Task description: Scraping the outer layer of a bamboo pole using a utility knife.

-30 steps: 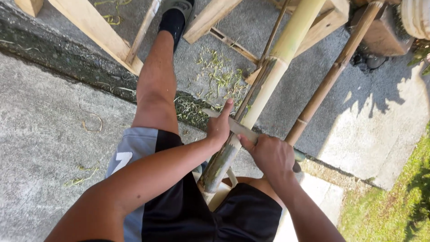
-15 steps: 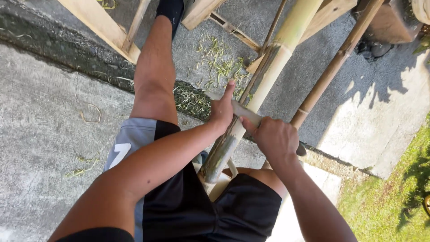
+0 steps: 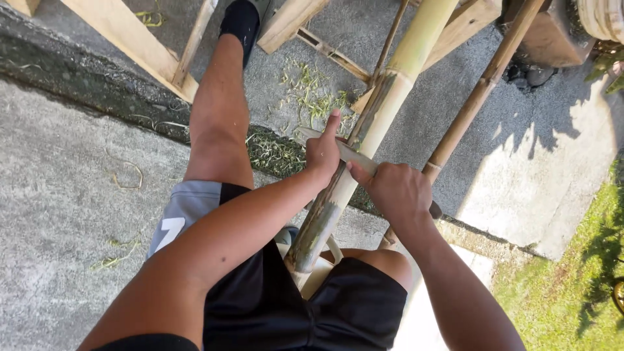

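Outdoor concrete floor (image 3: 58,214), item: thick bamboo pole (image 3: 383,110) slanting between my knees, stiff, heavy, smooth-skinned; left hand (image 3: 323,155) and right hand (image 3: 398,192) each clench an end of the blade (image 3: 348,154) laid across it.

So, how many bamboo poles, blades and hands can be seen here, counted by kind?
Bamboo poles: 2, thick green pole and thin brown pole
Blades: 1, blade across the thick pole
Hands: 2, left hand and right hand
Total: 5
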